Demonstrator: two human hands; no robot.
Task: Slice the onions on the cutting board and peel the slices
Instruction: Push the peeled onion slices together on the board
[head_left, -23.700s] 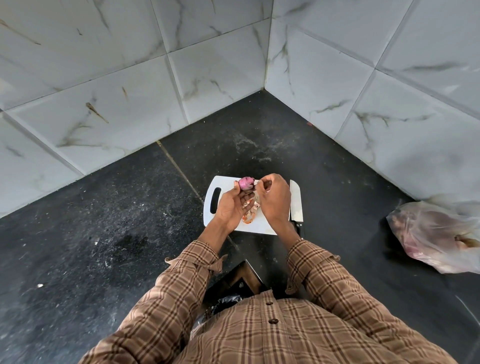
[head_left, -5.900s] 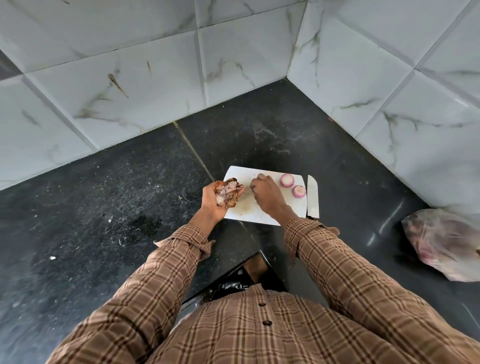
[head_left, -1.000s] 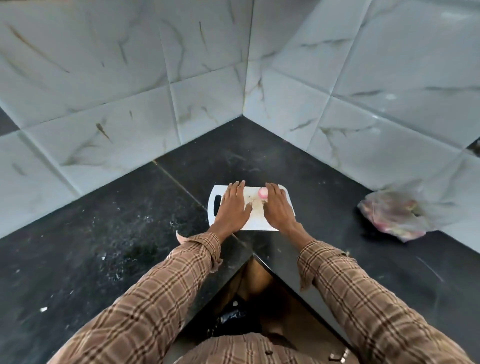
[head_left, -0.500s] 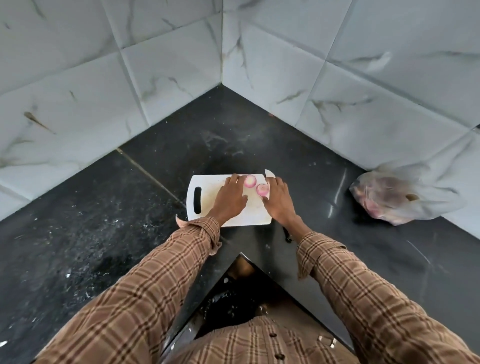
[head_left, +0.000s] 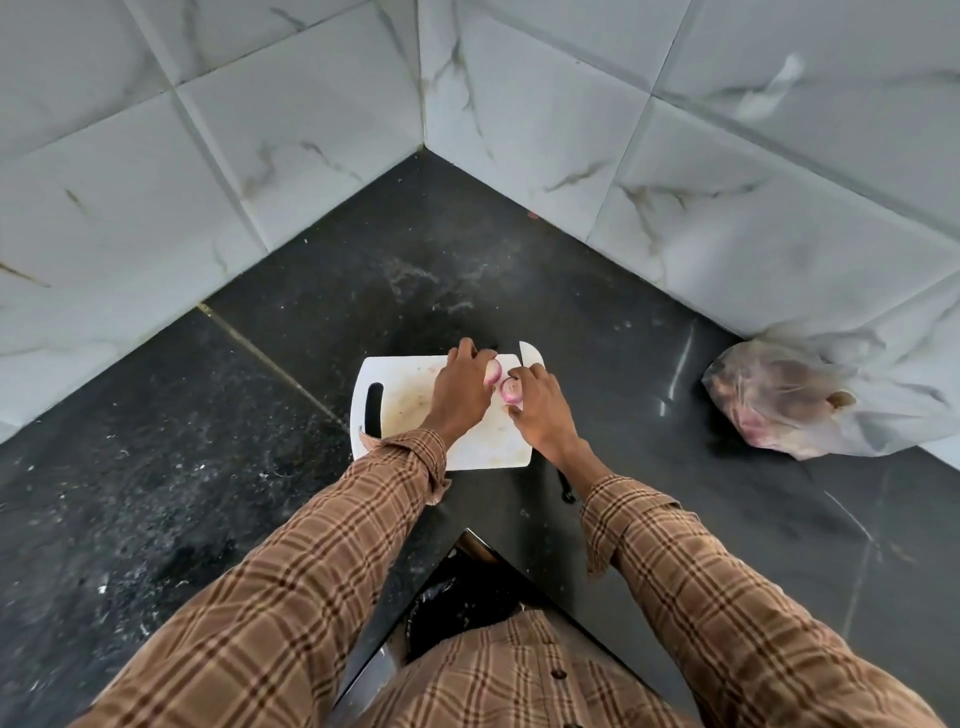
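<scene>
A white cutting board (head_left: 415, 415) lies on the black counter (head_left: 208, 467). Two peeled onion halves sit at its far right corner. My left hand (head_left: 460, 395) curls its fingers over the farther onion half (head_left: 493, 370). The nearer onion half (head_left: 511, 391) is pinched between finger and thumb of my right hand (head_left: 540, 415). A knife (head_left: 531, 356) lies along the board's right edge, mostly hidden under my right hand; its dark handle (head_left: 566, 486) shows below the wrist.
A clear plastic bag (head_left: 779, 405) holding more onions leans against the tiled wall (head_left: 727, 208) at the right. The counter's inner corner edge (head_left: 467, 535) runs close to my body. Crumbs speckle the left counter.
Half a second ago my left hand lay flat on the board and my right hand was beside the halves. Now each hand has closed on one onion half.
</scene>
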